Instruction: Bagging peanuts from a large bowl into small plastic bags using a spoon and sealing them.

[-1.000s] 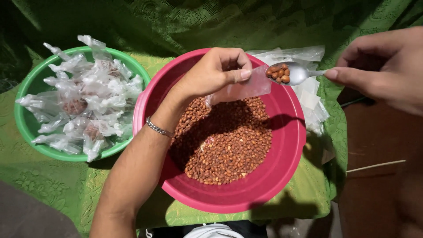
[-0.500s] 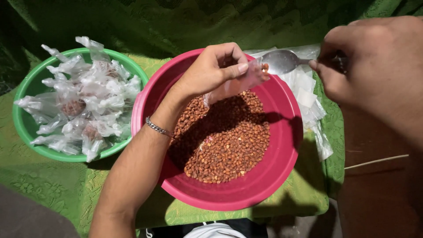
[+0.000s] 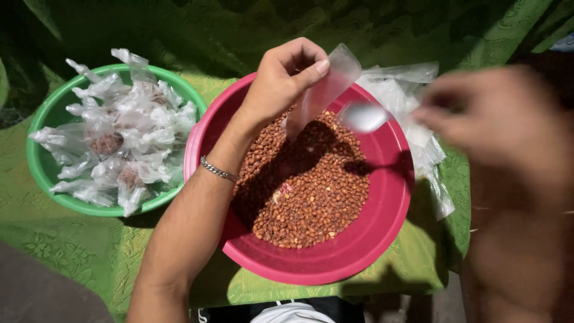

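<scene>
Plastic bag [image 3: 323, 90] pinched in my left hand [image 3: 281, 84].
My right hand [image 3: 496, 119], blurred, grips a spoon [image 3: 363, 116] just beside those fingers, over peanuts [image 3: 305, 185].

A low surface draped in green lace cloth, lit brightly from above.

The patterned green cloth [image 3: 72, 245] covers the surface and climbs behind it, where folds sink into deep shadow. Strong light falls on the near part, casting hard dark shadows across the fabric. At the lower left lies a dim greyish patch; at the right edge, a brown surface [image 3: 466, 239] shows past the cloth.
</scene>
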